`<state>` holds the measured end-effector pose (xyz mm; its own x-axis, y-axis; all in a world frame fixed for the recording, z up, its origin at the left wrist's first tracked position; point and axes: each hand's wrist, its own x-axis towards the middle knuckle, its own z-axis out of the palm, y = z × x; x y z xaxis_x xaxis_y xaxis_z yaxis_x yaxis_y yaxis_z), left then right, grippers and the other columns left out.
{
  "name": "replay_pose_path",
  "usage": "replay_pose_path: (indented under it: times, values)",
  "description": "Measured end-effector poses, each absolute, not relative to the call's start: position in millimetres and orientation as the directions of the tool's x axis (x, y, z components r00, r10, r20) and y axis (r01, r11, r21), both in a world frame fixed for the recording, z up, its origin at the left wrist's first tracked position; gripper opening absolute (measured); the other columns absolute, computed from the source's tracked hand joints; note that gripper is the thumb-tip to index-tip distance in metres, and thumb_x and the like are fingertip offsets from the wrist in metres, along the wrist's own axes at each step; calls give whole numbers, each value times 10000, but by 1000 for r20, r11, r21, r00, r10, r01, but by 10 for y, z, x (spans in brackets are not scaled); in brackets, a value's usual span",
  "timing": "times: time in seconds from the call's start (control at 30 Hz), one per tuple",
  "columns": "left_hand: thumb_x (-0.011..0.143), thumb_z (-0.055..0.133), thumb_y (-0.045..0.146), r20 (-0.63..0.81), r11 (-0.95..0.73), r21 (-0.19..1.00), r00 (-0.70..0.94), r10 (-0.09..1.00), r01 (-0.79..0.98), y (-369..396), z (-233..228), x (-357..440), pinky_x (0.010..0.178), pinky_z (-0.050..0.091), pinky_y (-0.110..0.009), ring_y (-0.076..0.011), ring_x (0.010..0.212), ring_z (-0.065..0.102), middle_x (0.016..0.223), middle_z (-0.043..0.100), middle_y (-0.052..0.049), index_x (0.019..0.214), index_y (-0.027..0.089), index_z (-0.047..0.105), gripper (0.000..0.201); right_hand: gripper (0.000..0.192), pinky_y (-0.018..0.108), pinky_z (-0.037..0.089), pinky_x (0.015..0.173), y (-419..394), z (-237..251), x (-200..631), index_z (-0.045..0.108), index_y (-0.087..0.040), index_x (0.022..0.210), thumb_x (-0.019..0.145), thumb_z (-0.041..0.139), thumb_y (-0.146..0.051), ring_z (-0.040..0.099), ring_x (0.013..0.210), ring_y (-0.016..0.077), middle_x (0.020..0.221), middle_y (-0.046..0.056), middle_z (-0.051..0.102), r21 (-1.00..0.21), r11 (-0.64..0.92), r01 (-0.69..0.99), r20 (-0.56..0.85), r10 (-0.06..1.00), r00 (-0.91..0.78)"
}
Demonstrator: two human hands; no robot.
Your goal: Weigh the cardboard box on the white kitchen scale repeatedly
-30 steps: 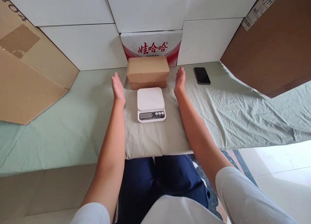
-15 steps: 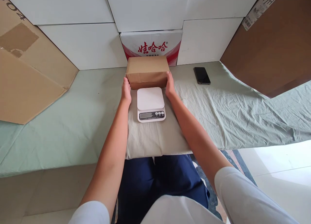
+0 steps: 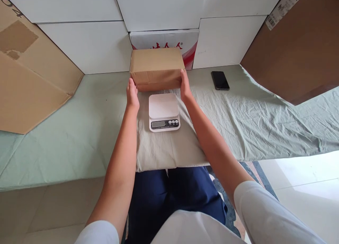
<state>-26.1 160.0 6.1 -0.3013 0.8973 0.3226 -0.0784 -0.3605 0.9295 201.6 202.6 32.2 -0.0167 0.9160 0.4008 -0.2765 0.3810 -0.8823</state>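
White blocks (image 3: 79, 46) wall a green-sheeted table (image 3: 66, 131); pale floor (image 3: 304, 180) lower right, perhaps tiled.

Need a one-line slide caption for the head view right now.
Both hands, left and right, grip a brown cardboard box behind a white scale.

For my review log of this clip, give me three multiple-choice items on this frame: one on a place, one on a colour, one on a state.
1. Where is the phone?
A. right of the cardboard box
B. on the scale
C. left of the box

2. What colour is the scale's platform?
A. black
B. white
C. red

3. How is the box held?
A. by one hand
B. by no hand
C. between left hand and right hand

Answers: 1 A, it lies on the cloth beyond the right hand. 2 B, the plate is plain white. 3 C, a hand presses each end.
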Motion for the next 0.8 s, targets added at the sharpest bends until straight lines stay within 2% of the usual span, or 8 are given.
replay_pose_path:
  times: [0.13,0.3,0.4,0.63,0.8]
  values:
    - [821,401,896,420,-449,893,-307,854,-30,1392,237,-269,1316,255,-453,-281,1584,337,1587,519,-92,1399,253,567,880,656,404,359,1340,1905,609,2043,540,-365,1368,859,448,-769,422,1544,209,1499,-88,602,-873,425,-239,454,888,-78]
    - [866,360,860,514,-524,852,-243,823,27,960,250,-204,1273,337,-444,-278,1547,407,1578,522,-62,1398,329,569,779,635,412,309,1360,1597,650,2186,506,-385,1404,881,455,-740,383,1564,194,1569,-111,529,-874,443,-198,473,869,-145]
    - [882,370,834,516,-523,852,-216,829,26,698,196,-102,1257,350,-464,-305,1545,405,1577,518,-100,1419,291,565,788,701,457,263,1369,1333,476,2320,455,-383,1458,872,447,-768,316,1606,225,1606,-80,491,-883,439,-166,463,872,-158]
    - [880,395,818,501,-503,864,-164,850,33,317,99,38,1245,355,-498,-339,1526,428,1574,520,-137,1456,280,546,802,605,449,290,1348,797,265,2461,475,-386,1461,918,452,-652,379,1569,237,1548,-43,564,-906,371,-204,395,914,-95]
    - [876,348,837,495,-491,869,-178,851,67,207,69,34,1230,373,-512,-339,1520,437,1573,518,-123,1445,301,547,806,614,453,288,1344,681,282,2429,461,-386,1475,917,471,-640,385,1558,243,1604,-50,495,-914,335,-228,363,928,-89]
